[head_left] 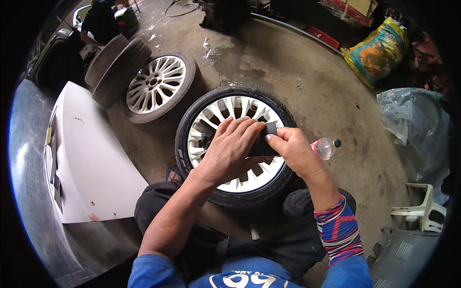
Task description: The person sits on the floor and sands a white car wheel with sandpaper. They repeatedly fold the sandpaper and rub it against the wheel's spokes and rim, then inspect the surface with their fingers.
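Note:
Both my hands are over a white multi-spoke wheel rim [231, 103] fitted in a black tyre [225, 198], which lies flat in front of my knees. Between them is a dark grey sheet that looks like sandpaper [260, 148]. My right hand [294, 148] pinches its right edge between thumb and fingers. My left hand [231, 146] holds the sheet's left part, fingers close together and stretched over it, its thumb partly hidden below. Something dark shows beside the left wrist, too covered to make out.
A clear bottle [326, 148] with a dark cap lies right of the tyre. Another white-rimmed wheel [156, 84] and loose tyres [121, 67] are at the far left. A white car panel [91, 163] stands left. Plastic sheeting [413, 117] and a colourful sack [379, 50] are right. Someone [100, 21] works behind the tyres.

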A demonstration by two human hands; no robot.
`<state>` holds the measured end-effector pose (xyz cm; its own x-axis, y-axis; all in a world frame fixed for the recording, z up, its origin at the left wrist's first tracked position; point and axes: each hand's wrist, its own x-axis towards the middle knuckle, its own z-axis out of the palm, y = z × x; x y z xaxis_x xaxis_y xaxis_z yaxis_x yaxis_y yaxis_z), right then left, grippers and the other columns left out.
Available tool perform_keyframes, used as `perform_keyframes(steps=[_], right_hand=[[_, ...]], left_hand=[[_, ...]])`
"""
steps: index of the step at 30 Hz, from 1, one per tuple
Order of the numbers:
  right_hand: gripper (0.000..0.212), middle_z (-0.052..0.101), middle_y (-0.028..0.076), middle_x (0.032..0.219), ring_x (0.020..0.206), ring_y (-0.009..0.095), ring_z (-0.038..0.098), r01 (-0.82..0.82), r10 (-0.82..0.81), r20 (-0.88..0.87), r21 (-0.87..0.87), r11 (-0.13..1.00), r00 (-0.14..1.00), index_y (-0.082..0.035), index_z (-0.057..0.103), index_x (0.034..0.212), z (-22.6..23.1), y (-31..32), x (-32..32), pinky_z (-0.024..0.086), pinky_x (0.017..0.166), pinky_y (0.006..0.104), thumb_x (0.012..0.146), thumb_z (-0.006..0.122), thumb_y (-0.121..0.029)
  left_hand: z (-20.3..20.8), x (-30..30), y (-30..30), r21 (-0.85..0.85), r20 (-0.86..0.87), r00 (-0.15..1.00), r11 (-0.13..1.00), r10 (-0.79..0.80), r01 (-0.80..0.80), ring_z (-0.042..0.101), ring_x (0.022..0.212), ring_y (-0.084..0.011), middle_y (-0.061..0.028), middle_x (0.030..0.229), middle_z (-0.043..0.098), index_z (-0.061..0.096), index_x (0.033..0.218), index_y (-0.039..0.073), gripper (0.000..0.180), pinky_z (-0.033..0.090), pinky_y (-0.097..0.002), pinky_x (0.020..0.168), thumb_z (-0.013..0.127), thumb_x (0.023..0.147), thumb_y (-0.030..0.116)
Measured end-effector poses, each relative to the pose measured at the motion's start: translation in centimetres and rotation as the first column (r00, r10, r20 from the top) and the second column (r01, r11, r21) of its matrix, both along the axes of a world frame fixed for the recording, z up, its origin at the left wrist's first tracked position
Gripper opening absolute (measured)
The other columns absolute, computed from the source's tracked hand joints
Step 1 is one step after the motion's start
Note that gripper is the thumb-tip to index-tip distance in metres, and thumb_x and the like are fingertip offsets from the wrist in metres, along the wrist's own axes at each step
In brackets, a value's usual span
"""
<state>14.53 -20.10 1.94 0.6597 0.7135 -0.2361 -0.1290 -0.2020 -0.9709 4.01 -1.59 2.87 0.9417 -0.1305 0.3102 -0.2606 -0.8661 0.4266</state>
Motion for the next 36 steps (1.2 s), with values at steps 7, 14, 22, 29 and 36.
perform_keyframes(steps=[7, 14, 22, 29, 36], right_hand=[[0.023, 0.072, 0.001, 0.095, 0.084, 0.006, 0.064, -0.116, 0.116, -0.002, -0.003, 0.993, 0.993, 0.005, 0.07, 0.112, 0.7, 2.2, 2.3, 0.053, 0.081, 0.0221, 0.1, 0.063, -0.014], [0.041, 0.069, 0.007, 0.107, 0.098, 0.012, 0.065, -0.071, 0.089, -0.058, 0.26, 0.963, 0.994, 0.003, 0.064, 0.123, 1.8, 3.4, 1.5, 0.054, 0.089, 0.0267, 0.092, 0.078, -0.021], [0.042, 0.072, 0.008, 0.108, 0.097, 0.012, 0.067, -0.109, 0.11, 0.01, 0.264, 0.958, 0.994, 0.002, 0.065, 0.125, 1.2, 3.7, 0.0, 0.055, 0.089, 0.0264, 0.091, 0.08, -0.017], [0.026, 0.073, 0.006, 0.094, 0.081, 0.009, 0.067, -0.044, 0.059, -0.059, 0.233, 0.971, 0.997, 0.002, 0.07, 0.114, 0.7, 4.0, -0.2, 0.055, 0.075, 0.023, 0.094, 0.076, -0.014], [0.027, 0.073, 0.005, 0.094, 0.081, 0.008, 0.067, -0.035, 0.052, -0.071, 0.225, 0.974, 0.996, 0.001, 0.07, 0.115, 1.2, 3.9, -0.2, 0.056, 0.073, 0.0222, 0.093, 0.077, -0.014]], left_hand=[[0.6, -0.5, 1.9, -0.168, -0.037, 0.993, 0.978, 0.115, -0.12, 0.058, 0.117, -0.0369, -0.0166, 0.124, 0.061, 0.043, 0.149, 0.007, 0.091, 0.043, -0.046, 0.1, 0.089, 0.075, 0.036], [0.9, -1.0, 2.8, -0.398, -0.046, 0.978, 0.894, 0.203, -0.204, 0.07, 0.09, -0.0307, -0.0154, 0.095, 0.07, 0.064, 0.123, 0.004, 0.049, 0.052, -0.0371, 0.082, 0.084, 0.083, 0.023], [1.5, -2.5, 3.0, -0.74, -0.462, 0.883, 0.584, -0.083, -0.332, 0.065, 0.076, -0.0084, -0.0013, 0.083, 0.068, 0.07, 0.107, 0.001, 0.024, 0.053, -0.027, 0.068, 0.08, 0.09, 0.014], [0.6, -2.4, 3.4, -0.853, -0.501, 0.825, 0.309, -0.263, -0.42, 0.07, 0.088, -0.0128, -0.0071, 0.096, 0.072, 0.065, 0.118, -0.005, 0.035, 0.06, -0.0286, 0.078, 0.073, 0.098, 0.023], [0.3, -2.6, 3.6, -0.881, -0.464, 0.827, 0.262, -0.316, -0.394, 0.072, 0.088, -0.0143, -0.0097, 0.096, 0.073, 0.065, 0.116, -0.004, 0.033, 0.061, -0.0289, 0.077, 0.066, 0.102, 0.026]])
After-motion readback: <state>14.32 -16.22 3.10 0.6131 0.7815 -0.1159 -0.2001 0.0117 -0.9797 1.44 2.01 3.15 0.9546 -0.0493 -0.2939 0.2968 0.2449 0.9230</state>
